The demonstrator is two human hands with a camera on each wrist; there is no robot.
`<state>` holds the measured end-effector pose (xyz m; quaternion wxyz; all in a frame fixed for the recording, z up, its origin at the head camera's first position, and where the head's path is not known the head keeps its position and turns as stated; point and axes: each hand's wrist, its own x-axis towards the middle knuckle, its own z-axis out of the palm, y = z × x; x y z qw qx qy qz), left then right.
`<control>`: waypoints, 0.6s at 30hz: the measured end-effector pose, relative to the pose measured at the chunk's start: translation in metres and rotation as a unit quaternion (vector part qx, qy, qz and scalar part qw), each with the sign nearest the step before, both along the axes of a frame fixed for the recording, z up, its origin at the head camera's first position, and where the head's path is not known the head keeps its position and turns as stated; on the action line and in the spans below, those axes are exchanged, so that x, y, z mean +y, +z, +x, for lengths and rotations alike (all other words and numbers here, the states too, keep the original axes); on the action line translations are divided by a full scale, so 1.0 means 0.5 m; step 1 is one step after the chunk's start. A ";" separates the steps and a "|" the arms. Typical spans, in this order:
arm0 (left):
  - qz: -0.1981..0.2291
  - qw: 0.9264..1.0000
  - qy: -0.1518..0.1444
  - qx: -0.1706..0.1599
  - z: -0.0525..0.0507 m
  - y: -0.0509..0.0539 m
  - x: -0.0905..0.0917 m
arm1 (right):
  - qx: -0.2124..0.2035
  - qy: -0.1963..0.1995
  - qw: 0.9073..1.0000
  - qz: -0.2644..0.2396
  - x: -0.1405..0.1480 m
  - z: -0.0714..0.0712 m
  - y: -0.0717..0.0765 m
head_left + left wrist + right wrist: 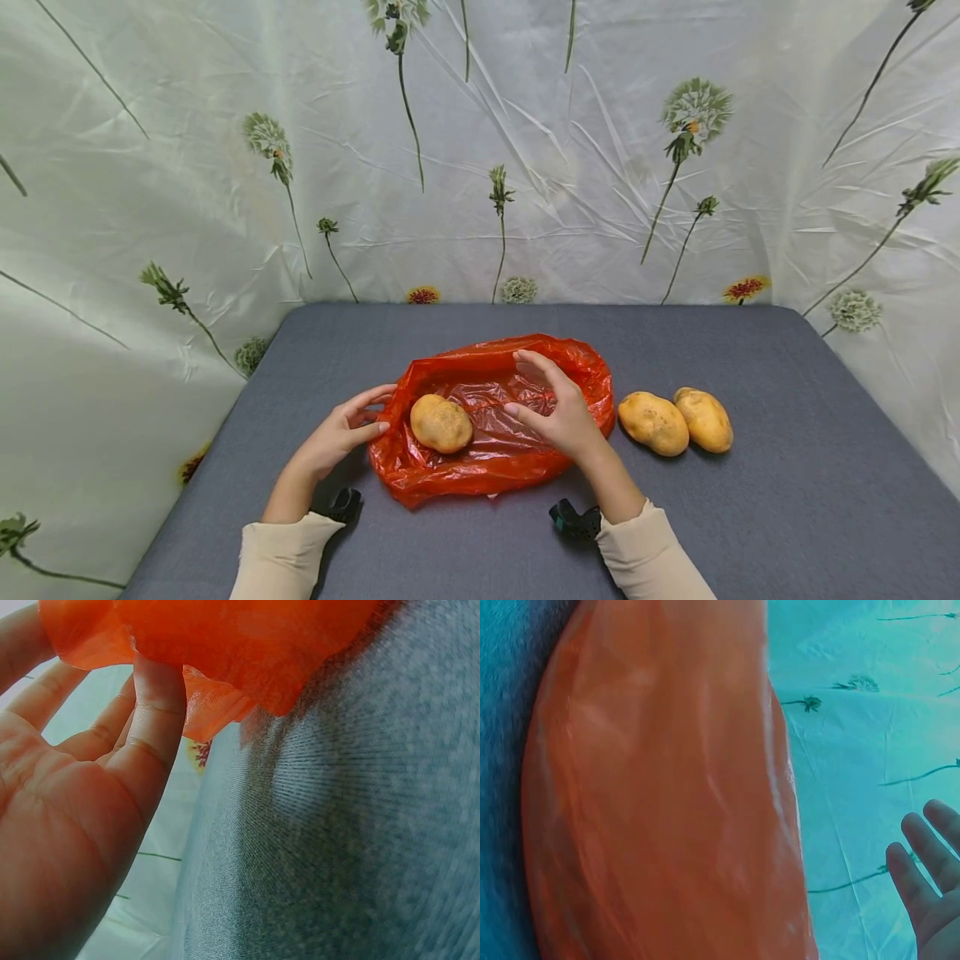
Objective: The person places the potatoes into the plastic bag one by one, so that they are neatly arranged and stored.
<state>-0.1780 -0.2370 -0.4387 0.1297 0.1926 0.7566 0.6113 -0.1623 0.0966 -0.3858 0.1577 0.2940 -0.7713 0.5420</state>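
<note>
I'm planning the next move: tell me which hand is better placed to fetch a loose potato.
Probably the right: the right hand is empty and nearer the loose potatoes. The left hand touches the bag at the end farther from them.

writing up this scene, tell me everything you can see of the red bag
The red bag looks like thin, glossy, creased plastic, slightly see-through and more orange in the wrist views. It lies spread widthways on the grey table, mouth open upward, its sides raised in a loose, uneven rim. One potato rests inside, toward the left end. The left hand touches that end; the right hand is over the opening.
</note>
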 end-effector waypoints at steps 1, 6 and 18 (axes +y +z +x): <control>0.002 1.000 -0.001 -0.001 0.000 0.000 0.000 | 0.001 -0.001 1.000 -0.001 0.004 0.000 0.001; 0.006 1.000 -0.003 -0.002 0.001 0.001 0.000 | -0.003 -0.021 1.000 0.014 0.019 0.017 0.024; 0.003 1.000 0.001 -0.005 0.002 0.003 0.001 | 0.029 -0.054 0.998 0.021 0.074 0.020 0.019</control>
